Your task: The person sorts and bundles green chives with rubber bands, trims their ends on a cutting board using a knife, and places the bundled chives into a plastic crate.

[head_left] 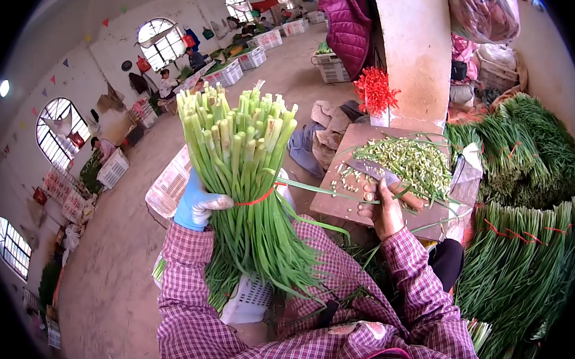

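My left hand, in a blue and white glove, is wrapped round a thick bunch of green stalks. The pale cut ends point up, and the long leaves hang down over my lap. A red band ties the bunch near its middle. At the edge of a brown board, my bare right hand is closed on a knife with a wooden handle. Its blade lies toward a heap of chopped green bits on the board. One long leaf stretches from the bunch toward my right hand.
Tied green bundles are stacked on the right. A white crate stands behind the bunch, and a white basket is below it. Red ties hang by the pillar. Other people sit along the far wall by more crates.
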Motion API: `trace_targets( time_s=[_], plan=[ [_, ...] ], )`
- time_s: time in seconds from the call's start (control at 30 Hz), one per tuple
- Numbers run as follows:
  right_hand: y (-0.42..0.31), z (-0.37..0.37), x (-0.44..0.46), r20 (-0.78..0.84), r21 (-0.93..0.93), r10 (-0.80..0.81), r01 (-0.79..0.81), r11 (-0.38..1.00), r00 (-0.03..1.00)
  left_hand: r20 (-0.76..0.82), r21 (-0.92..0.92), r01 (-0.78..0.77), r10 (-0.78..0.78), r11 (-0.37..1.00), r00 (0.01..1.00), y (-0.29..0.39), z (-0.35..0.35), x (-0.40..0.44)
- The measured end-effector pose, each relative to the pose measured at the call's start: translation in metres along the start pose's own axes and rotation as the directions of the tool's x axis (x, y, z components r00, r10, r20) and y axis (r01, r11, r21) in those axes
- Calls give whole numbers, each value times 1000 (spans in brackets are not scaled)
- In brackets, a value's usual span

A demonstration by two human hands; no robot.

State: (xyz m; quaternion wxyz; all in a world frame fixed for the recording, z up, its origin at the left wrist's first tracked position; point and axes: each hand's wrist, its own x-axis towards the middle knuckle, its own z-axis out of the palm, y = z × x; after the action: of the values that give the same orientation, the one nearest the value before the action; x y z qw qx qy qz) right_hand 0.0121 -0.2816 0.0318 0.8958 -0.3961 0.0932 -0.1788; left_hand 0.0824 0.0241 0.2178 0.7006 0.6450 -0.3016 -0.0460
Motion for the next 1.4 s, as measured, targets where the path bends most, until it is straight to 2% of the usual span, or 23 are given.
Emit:
trace_targets(
  time_s=[0.03, 0.07, 0.13, 0.17, 0.2, 0.27, 0.33, 0.37, 0.4, 0.47, 0.5, 0.67, 0.8, 0.87, 0.97, 1.03, 1.07, 1.13, 1.17, 1.27, 1.3, 1.33, 1.4],
  plan=[
    [11, -14, 0, -13, -39, 65, -65, 997, 998, 214, 78, -108, 89, 991, 973, 3, -16, 5],
    [25, -32, 0, -11, -181, 162, -161, 970, 987, 217, 86, -105, 85, 991, 972, 5, -34, 13],
    [49, -59, -8, 35, -466, 295, -245, 850, 955, 440, 180, -141, 48, 974, 897, 10, -52, 27],
    [56, -77, -12, 160, -781, 221, -14, 624, 962, 485, 258, -160, 15, 953, 874, 15, -53, 33],
    [56, -84, -18, 296, -931, 201, 235, 279, 934, 529, 331, -187, -17, 925, 849, 20, -55, 38],
    [41, -72, -29, 264, -891, 142, 297, -343, 954, 365, 354, -72, -67, 932, 928, 21, -40, 28],
    [11, -50, -27, 329, -942, -153, 335, 17, 932, 454, 562, -131, -173, 817, 874, 20, -41, 37],
    [-9, -31, -26, 346, -927, -289, 373, 44, 893, 494, 645, -181, -224, 743, 840, 20, -41, 41],
    [-22, -15, -20, 384, -847, -439, 499, 183, 813, 534, 575, -155, -225, 803, 815, 16, -30, 42],
    [-47, 19, -18, 364, -635, -368, 517, 574, 856, 536, 542, -60, -289, 838, 793, 8, -16, 42],
    [-55, 36, -17, 383, -519, -367, 527, 674, 847, 527, 507, 32, -339, 862, 779, 4, -10, 40],
    [-63, 68, -3, 455, -364, -134, 321, 874, 880, 539, 442, 120, -370, 889, 757, -24, 3, 32],
    [-39, 57, 2, 390, -226, -46, 144, 963, 920, 581, 464, 37, -336, 885, 742, -35, 6, 37],
    [-22, 54, 2, 348, -193, 29, 41, 980, 937, 604, 517, 18, -380, 856, 701, -39, 4, 42],
    [4, 55, 7, 349, -1, 123, -131, 991, 929, 559, 518, 23, -358, 855, 748, -53, -1, 45],
    [2, 60, 2, 263, 197, 233, -288, 937, 936, 538, 462, 130, -394, 877, 746, -57, 2, 46],
    [7, 53, 8, 258, 198, 235, -290, 936, 937, 539, 461, 134, -397, 877, 743, -58, 3, 46],
    [6, 44, 19, 340, 470, 85, -247, 848, 937, 526, 428, 191, -416, 883, 742, -59, 1, 44],
    [4, 37, 22, 174, 362, 119, -176, 916, 977, 535, 421, 225, -441, 879, 721, -59, -2, 46],
    [20, 12, 22, 138, -228, 66, -33, 973, 988, 497, 342, 348, -482, 873, 722, -62, -9, 47],
    [25, 3, 11, 296, -475, 72, 82, 876, 952, 526, 320, 342, -466, 883, 712, -64, -10, 51],
    [30, -8, 2, 461, -731, 166, 266, 628, 872, 556, 313, 357, -475, 880, 682, -63, -7, 58],
    [38, -23, -22, 538, -835, 147, 501, 227, 830, 560, 326, 263, -410, 908, 720, -66, 5, 69]
  ],
)
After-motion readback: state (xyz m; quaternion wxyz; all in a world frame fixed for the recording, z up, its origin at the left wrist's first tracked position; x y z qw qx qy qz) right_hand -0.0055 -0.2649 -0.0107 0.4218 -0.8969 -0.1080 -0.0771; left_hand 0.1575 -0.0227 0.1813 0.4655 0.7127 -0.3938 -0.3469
